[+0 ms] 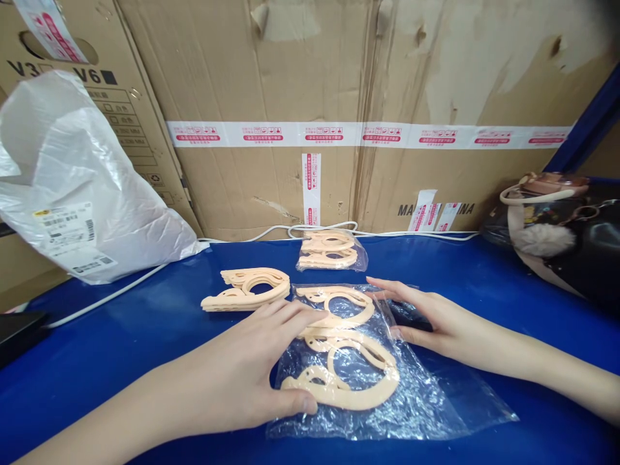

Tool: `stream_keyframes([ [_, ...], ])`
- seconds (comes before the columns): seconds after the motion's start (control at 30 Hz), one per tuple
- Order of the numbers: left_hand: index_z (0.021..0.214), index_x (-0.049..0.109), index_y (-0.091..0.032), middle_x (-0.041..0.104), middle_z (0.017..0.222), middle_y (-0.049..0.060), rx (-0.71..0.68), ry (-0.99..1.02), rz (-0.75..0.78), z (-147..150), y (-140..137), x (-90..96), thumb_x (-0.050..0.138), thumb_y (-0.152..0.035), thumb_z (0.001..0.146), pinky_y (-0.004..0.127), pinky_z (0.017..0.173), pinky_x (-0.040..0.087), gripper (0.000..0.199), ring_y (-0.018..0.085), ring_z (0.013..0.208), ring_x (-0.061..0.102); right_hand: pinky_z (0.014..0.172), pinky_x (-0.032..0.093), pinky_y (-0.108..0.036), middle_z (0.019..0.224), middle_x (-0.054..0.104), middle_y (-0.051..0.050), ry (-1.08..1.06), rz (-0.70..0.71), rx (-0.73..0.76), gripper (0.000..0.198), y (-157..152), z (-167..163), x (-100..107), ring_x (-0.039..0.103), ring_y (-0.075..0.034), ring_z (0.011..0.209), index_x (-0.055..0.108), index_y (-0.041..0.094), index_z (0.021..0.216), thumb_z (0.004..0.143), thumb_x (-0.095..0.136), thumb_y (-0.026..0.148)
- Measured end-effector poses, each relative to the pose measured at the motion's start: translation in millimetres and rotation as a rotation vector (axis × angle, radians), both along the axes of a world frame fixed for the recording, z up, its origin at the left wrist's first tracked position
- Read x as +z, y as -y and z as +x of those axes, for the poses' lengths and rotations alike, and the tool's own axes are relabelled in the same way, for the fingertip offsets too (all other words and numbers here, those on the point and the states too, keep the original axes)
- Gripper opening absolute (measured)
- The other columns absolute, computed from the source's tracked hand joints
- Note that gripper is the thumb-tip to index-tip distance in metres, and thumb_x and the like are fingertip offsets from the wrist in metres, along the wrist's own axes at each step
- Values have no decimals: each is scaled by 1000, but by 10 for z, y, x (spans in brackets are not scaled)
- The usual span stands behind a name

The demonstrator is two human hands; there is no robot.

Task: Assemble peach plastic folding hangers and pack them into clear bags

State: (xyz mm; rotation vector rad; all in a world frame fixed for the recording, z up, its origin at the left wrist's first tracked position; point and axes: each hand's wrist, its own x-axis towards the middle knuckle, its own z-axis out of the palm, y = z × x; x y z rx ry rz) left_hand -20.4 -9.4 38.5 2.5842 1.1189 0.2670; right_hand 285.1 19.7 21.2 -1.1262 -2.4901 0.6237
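Note:
A clear plastic bag (426, 407) lies flat with peach plastic folding hangers (361, 397) inside, arranged in two groups, one nearer and one farther. My left hand (242, 374) rests over the bag's left side, thumb on the nearer hangers and index finger stretched over the middle. Its other fingers are partly hidden behind the index finger. At the bag's right edge is my right hand (431, 316), thumb and fingers apart, the thumb tip touching the film. A loose stack of the same hangers (266, 300) sits just beyond my left hand.
Another bagged set of hangers (329, 248) lies at the back of the blue table (159, 323). Cardboard boxes (271, 187) stand behind it, with a white cable (261, 234) along their base. A white plastic parcel (82, 181) is at left, a dark bag (581, 239) at right.

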Motion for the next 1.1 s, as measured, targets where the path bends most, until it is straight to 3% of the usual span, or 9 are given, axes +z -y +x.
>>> stream_keyframes([
  [0.17,143,36,-31,44,145,5,33,-21,-25,14,26,-14,68,-50,77,48,107,38,76,32,135,36,106,40,-44,144,46,-5,-11,-2,0,63,-4,-8,-16,46,-24,129,26,31,146,91,53,43],
  [0.37,145,28,-37,35,151,0,-4,-19,22,-98,-26,210,61,-55,82,43,108,37,73,27,136,35,98,47,-41,129,61,-2,45,91,-81,56,-31,37,-23,56,-22,118,29,32,143,92,50,40],
  [0.5,142,36,-33,36,150,0,129,-9,116,-384,-339,319,60,-57,81,43,110,33,69,28,136,36,86,52,-43,108,71,-2,83,210,-172,36,-81,115,6,66,-23,101,48,29,129,95,42,39],
  [0.7,141,39,-27,46,144,5,375,-145,-41,-734,-701,312,64,-64,72,37,100,44,82,29,126,49,80,53,-42,109,70,-4,42,273,-267,31,-91,163,129,66,-25,98,60,27,112,93,46,46],
  [0.87,137,44,-27,53,138,4,375,-166,-105,-760,-717,303,65,-60,73,32,94,47,75,27,118,56,81,52,-41,111,69,-3,33,279,-274,29,-87,166,156,65,-25,99,63,27,104,92,48,47],
  [1.1,132,47,-23,57,131,6,291,-50,88,-591,-640,321,66,-49,75,32,92,49,66,27,114,58,85,50,-41,109,69,-3,-44,272,-282,25,-43,125,182,64,-24,100,64,26,102,89,53,45],
])
